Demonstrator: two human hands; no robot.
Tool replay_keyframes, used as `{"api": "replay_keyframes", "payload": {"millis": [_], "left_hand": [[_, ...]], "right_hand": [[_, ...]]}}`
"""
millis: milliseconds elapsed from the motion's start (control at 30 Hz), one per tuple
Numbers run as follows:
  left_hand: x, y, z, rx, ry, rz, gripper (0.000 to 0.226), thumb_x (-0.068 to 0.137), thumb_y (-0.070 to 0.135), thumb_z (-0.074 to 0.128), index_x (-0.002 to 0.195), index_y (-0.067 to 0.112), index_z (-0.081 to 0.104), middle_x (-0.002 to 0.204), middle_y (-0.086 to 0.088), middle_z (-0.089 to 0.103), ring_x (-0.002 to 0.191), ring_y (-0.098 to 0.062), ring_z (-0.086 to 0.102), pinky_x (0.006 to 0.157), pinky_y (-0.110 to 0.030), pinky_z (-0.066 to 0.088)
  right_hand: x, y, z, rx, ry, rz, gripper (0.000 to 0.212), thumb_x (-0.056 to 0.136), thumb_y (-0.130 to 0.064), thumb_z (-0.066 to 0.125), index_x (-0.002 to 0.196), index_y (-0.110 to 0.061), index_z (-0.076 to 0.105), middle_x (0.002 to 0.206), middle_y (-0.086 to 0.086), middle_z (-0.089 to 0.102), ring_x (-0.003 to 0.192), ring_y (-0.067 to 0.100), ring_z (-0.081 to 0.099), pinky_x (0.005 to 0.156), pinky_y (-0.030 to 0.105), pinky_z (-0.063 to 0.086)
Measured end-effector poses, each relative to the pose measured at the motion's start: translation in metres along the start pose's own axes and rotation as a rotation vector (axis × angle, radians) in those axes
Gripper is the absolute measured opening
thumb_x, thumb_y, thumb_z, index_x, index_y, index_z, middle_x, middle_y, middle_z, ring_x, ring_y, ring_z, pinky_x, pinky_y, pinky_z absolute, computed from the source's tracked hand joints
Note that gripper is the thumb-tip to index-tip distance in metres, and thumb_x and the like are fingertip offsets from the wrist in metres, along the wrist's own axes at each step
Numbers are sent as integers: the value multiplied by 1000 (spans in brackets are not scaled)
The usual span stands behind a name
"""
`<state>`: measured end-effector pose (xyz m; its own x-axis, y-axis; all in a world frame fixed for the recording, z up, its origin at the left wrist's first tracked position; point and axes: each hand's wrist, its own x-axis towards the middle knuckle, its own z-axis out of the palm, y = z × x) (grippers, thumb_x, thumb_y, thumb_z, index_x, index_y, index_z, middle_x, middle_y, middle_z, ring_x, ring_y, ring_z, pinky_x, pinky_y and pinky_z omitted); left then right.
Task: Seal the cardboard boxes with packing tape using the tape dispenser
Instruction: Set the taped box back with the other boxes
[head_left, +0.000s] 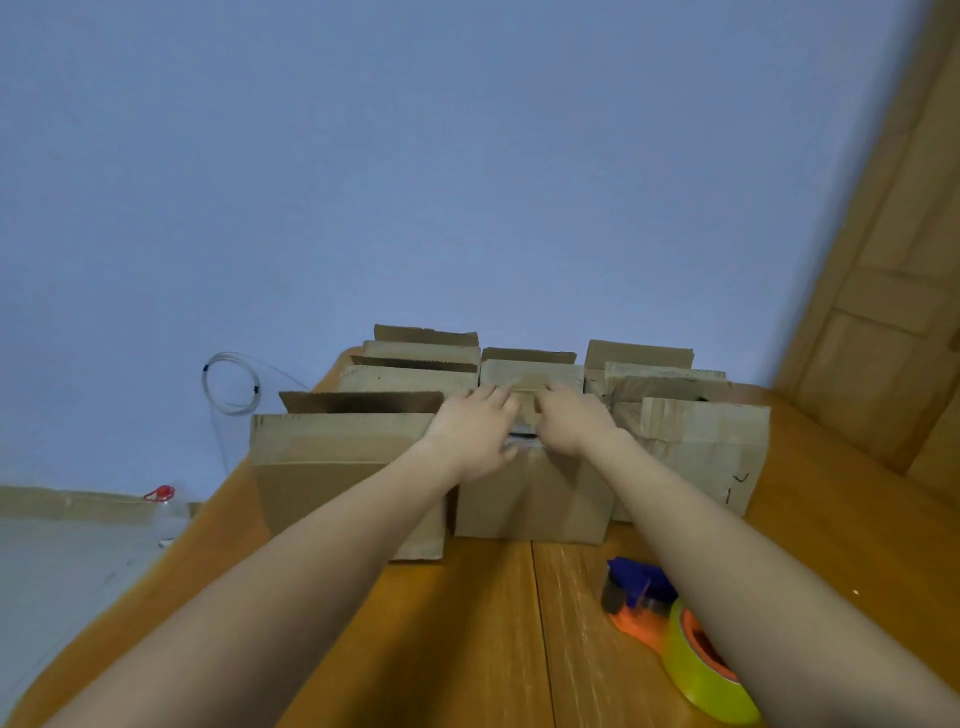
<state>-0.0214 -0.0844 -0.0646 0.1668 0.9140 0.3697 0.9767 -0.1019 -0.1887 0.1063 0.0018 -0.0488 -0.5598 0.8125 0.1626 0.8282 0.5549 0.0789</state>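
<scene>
"So, where are the hands?"
"The left hand (475, 431) and right hand (571, 422) press flat on the flaps of the middle box (530, 499), fingers fairly straight, gripping nothing."
"And the tape dispenser (680, 644)?"
"On the table (467, 623), beside the right forearm."

A coiled clear tube (231, 385) is seen against the blue wall (467, 156) at far left. A red-capped bottle (167, 512) is set lower.

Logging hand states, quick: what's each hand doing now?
Left hand: open, pressing the top of the middle box.
Right hand: open, pressing it too.
</scene>
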Motion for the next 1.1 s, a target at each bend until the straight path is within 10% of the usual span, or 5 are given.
{"api": "replay_keyframes", "payload": {"millis": [233, 600, 833, 1100], "left_hand": [[-34, -48, -34, -100, 338, 121, 43, 88, 37, 38, 102, 5, 63, 108, -11, 66, 101, -28, 61, 90, -30, 34], [-95, -119, -3, -136, -123, -135, 110, 69, 86, 0, 152, 18, 25, 157, 1, 28, 145, -16, 22, 119, -41, 13], [-101, -105, 19, -57, -221, -177, 102, 66, 63, -12, 151, 21, 26, 154, 1, 29, 140, -21, 24, 113, -37, 17], [-89, -126, -3, 87, -501, 7, 136, 41, 99, 0, 154, 25, 7, 154, 0, 18, 139, -23, 18, 113, -38, 22]], "right_hand": [[7, -67, -28, 460, 289, -109, 13, 90, -18, 44, 92, -15, 57, 98, 4, 54, 89, 24, 56, 70, 36, 46], [-10, -146, -20, 424, 32, -296, 32, 92, -27, 36, 107, -14, 60, 107, 8, 65, 97, 27, 58, 85, 40, 48], [-21, -154, 21, 302, -82, -207, 48, 100, -32, 23, 138, -8, 41, 141, 12, 44, 129, 28, 39, 108, 48, 28], [-30, -148, 29, 277, -188, -237, 89, 89, -72, 24, 153, -13, 2, 160, 5, -3, 147, 25, -5, 118, 46, -5]]}}
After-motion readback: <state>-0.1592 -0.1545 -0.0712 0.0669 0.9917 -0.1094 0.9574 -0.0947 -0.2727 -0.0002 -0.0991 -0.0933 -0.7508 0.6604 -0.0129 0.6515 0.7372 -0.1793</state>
